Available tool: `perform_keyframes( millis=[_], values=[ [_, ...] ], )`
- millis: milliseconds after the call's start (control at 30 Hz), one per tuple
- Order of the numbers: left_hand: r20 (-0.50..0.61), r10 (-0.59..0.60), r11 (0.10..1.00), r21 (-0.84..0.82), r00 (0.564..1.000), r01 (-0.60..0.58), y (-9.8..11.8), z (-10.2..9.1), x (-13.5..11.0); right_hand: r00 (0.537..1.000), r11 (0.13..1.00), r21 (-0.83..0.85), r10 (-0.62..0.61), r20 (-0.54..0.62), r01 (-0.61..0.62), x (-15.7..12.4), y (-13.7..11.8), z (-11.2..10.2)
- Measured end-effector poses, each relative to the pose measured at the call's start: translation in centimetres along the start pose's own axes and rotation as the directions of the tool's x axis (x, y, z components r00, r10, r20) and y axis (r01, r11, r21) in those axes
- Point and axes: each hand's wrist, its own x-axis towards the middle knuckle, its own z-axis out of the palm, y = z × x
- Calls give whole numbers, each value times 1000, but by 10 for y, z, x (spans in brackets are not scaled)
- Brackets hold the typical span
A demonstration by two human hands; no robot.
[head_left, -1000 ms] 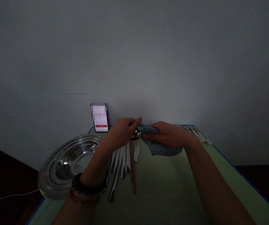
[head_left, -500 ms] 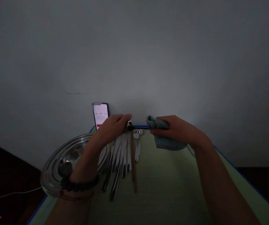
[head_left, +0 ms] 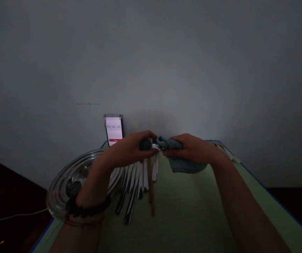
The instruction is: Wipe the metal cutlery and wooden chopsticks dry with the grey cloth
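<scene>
My left hand (head_left: 130, 149) is closed around one end of a spoon (head_left: 146, 143), whose dark rounded bowl shows between thumb and fingers. A folded blue-grey cloth (head_left: 188, 166) is gripped in my right hand (head_left: 194, 149). Its rolled edge meets the spoon's other end, and both hands are nearly touching above the table. Below and left of them, several metal knives (head_left: 131, 202) lie fanned out. Beside those is a pair of brown wooden chopsticks (head_left: 151, 196). More silver cutlery (head_left: 155, 168) lies to the chopsticks' right, partly hidden by my hands.
A wide shiny metal basin (head_left: 58, 182) sits at the table's left, partly behind my left forearm. A phone (head_left: 114, 130) showing a timer leans against the grey wall (head_left: 151, 70). Pale, slender items (head_left: 228, 154) lie at the far right edge of the green table (head_left: 188, 211).
My hands have come together: the left moved right and the right moved slightly left with the cloth. Less of the spoon's handle shows between them. Pale items now show past my right wrist.
</scene>
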Motion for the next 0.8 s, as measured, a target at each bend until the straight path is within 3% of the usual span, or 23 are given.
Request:
perform_keyframes(
  millis=[100,233,400,500,800],
  values=[
    [-44,17,999,-51,999,-19,-9,-9,-5,999,997,72,34,6,-35,-4,2,-4],
    [-219,32,999,19,975,-28,-19,-15,-8,995,989,123,85,-59,-77,-9,1,-9],
    [-381,168,981,157,909,-115,-4,-6,-2,978,979,202,68,-199,-27,-11,-9,-8],
    [-367,206,973,179,907,-148,8,-3,-1,980,974,228,48,-191,-3,-11,-15,-6],
    [-186,195,966,204,963,-156,20,6,3,1000,988,155,4,-24,0,-5,-15,-1]
  ],
)
